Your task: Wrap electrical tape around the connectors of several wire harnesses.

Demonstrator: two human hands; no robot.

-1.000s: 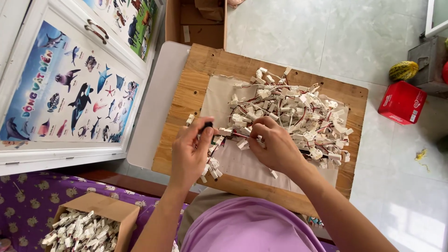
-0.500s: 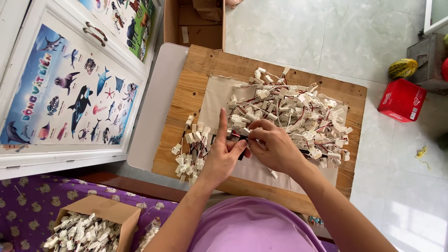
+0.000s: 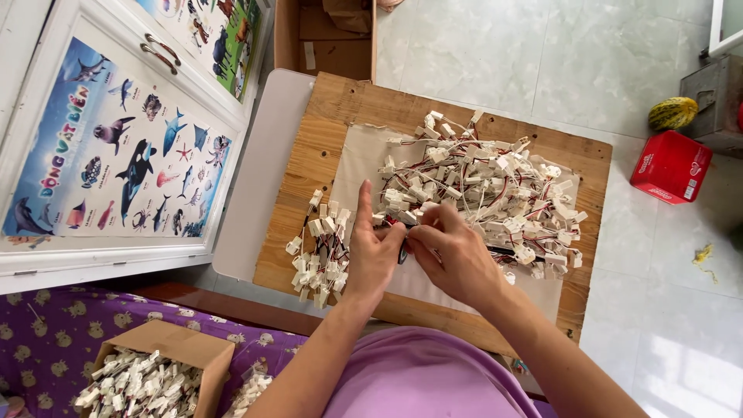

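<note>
Board-top: hands (image 3: 414, 251) unmoved (bundle (image 3: 319, 251) too).

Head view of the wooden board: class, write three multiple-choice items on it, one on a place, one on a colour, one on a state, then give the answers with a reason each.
1. Where does the small bundle of white connectors lie?
A. on the floor tiles
B. at the board's left edge, beside the left hand
C. inside the red box

2. What colour is the box on the floor to the right of the wooden board?
A. red
B. blue
C. black

3. How is the left hand held?
A. clenched in a fist
B. flat, palm up
C. index finger stretched out, meeting the right hand over a wired piece

Answers: 1 B, the bundle sits on the board just left of that hand. 2 A, its sides are plainly red. 3 C, the finger points up the board while both hands pinch together at the big pile.
</note>
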